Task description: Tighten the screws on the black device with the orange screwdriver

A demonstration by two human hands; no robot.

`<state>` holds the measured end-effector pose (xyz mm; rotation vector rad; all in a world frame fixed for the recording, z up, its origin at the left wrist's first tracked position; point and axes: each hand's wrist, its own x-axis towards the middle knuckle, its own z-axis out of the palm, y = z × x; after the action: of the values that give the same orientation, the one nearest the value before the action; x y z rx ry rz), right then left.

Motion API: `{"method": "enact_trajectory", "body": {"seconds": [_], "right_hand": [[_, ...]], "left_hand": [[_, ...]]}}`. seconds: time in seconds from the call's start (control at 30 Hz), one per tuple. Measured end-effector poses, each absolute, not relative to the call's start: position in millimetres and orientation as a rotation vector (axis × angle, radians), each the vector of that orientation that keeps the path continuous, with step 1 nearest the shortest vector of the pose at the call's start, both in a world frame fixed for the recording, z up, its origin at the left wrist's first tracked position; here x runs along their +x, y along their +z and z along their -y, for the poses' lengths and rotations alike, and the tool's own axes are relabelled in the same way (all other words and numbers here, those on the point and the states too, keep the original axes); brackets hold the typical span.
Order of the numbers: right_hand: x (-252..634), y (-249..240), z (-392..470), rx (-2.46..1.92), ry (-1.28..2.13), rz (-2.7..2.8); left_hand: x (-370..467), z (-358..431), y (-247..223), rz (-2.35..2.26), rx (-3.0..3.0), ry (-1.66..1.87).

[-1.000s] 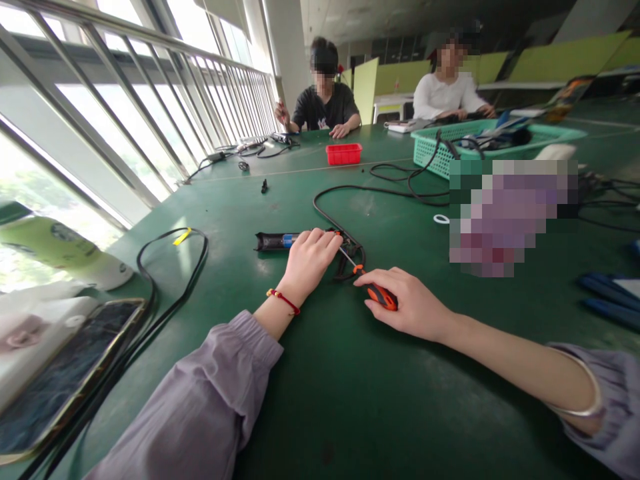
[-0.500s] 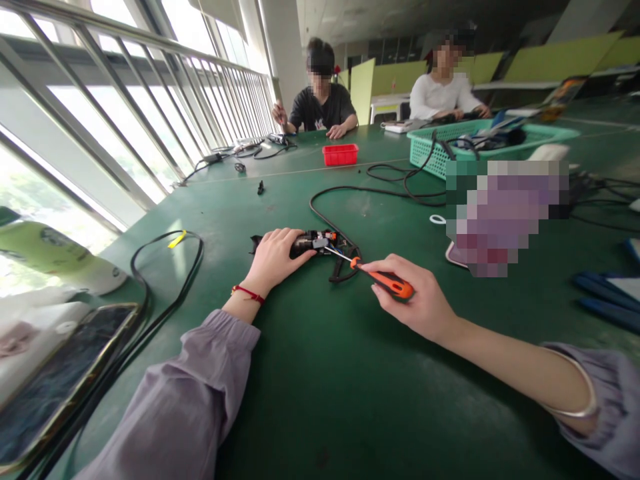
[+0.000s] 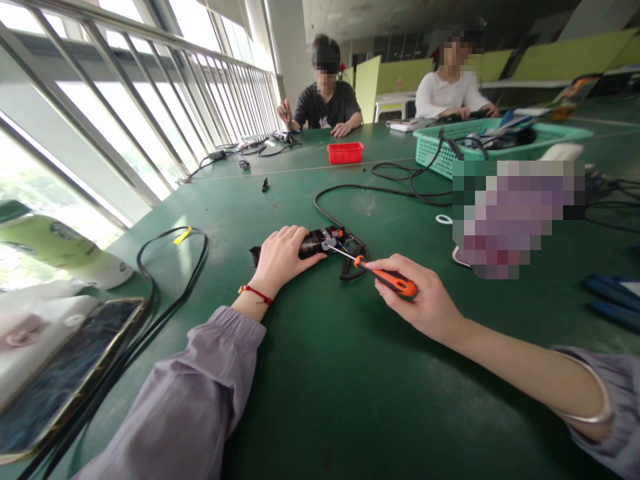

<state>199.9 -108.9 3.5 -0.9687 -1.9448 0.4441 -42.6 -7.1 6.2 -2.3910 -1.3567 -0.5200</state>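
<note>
My left hand (image 3: 283, 259) is wrapped over a black, tube-shaped electric device (image 3: 311, 245) lying on the green table. Its right end is opened up, showing small wires, a grey part and an orange part; the palm hides its middle. My right hand (image 3: 420, 293) is closed around the orange and black handle of a screwdriver (image 3: 395, 283). The thin metal shaft points left, and its tip reaches the grey part inside the device; whether it sits in a screw I cannot tell. A black cable (image 3: 345, 189) runs from near the device's right end.
A red tray (image 3: 345, 153) and a turquoise basket (image 3: 433, 152) with tools and cables stand farther back. On the left lie a phone (image 3: 65, 373), a black cord (image 3: 205, 257) and a green bottle (image 3: 60, 247). Blue-handled pliers (image 3: 613, 300) lie at right. Two people sit across the table.
The whole view has shifted slightly, so things appear a little farther right. The device's open end looks turned a little, with the left hand still over it. The screwdriver stays in my right hand.
</note>
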Motion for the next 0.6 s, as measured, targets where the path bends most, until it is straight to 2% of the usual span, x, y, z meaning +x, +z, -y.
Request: {"method": "enact_trajectory", "body": {"seconds": [0.4,0.6], "right_hand": [[200.2,4.1,110.7,-1.001,0.456,1.952],[200.8,5.5,112.6,-0.984,0.352,1.901]], "left_hand": [[-39.7,11.1,8.6,1.357,-2.337,-0.475],[-39.0,11.4,9.1,1.367,-2.334,-0.474]]}}
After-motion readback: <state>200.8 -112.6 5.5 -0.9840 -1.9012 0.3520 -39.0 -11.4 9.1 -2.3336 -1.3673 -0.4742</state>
